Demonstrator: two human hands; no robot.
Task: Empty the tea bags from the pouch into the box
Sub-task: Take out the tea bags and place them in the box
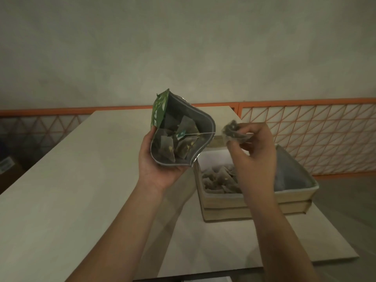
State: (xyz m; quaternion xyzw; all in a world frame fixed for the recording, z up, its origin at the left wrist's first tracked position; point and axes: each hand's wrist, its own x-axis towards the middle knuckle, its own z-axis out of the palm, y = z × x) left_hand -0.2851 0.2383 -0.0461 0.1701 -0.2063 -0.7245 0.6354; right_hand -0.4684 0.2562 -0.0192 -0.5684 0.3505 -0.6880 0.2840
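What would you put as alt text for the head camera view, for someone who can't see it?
A person's left hand holds an open green pouch of tea bags while the right hand pinches one tea bag just outside its mouth, its string trailing back into the pouch. Below the right hand, an open box on a pale table already holds tea bags.

Dim, warm, murky light with a greenish cast; colours look muted. The forearms throw soft shadows across the pale surface (61, 190). No glare. The orange railing (305, 103) bows near the frame edges from wide-angle distortion. Detail is soft and grainy throughout, with dark corners.
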